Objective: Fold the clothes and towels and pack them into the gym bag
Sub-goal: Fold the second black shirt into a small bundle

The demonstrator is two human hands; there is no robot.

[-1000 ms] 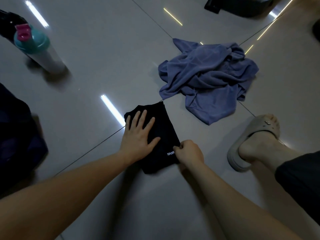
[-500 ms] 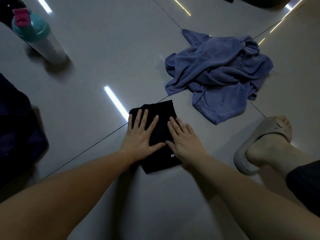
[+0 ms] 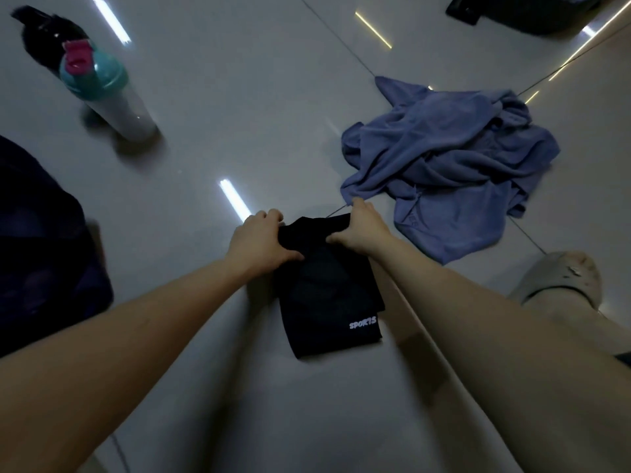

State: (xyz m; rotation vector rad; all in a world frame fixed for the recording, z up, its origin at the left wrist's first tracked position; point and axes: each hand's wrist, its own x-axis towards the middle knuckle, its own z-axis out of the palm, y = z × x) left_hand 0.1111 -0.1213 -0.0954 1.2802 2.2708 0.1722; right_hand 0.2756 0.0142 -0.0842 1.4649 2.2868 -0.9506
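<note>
A folded black garment (image 3: 327, 288) is lying on the pale tiled floor (image 3: 239, 97), and its far edge is being gripped at both corners. The left hand (image 3: 261, 238) is closed on the far left corner, fingers curled over the edge and thumb pressed on top of the fabric. The right hand (image 3: 363, 228) is closed on the far right corner in the same way, thumb pointing inward across the cloth. Between the two hands the far edge is being raised slightly off the floor, while the near end is lying flat. White lettering reading "SPORTS" (image 3: 362, 323) is showing near the garment's near right corner.

A crumpled blue cloth (image 3: 450, 158) is lying unfolded just beyond and to the right of the right hand; whether it is being touched by the fingers cannot be told. A bottle (image 3: 109, 97) with a teal lid and pink cap is standing well apart at the far left. A dark bag (image 3: 41, 240) is resting at the left edge, and another dark object (image 3: 526, 10) is partly showing at the top right. A foot in a grey slipper (image 3: 560, 278) is resting on the floor at the right, near the blue cloth.
</note>
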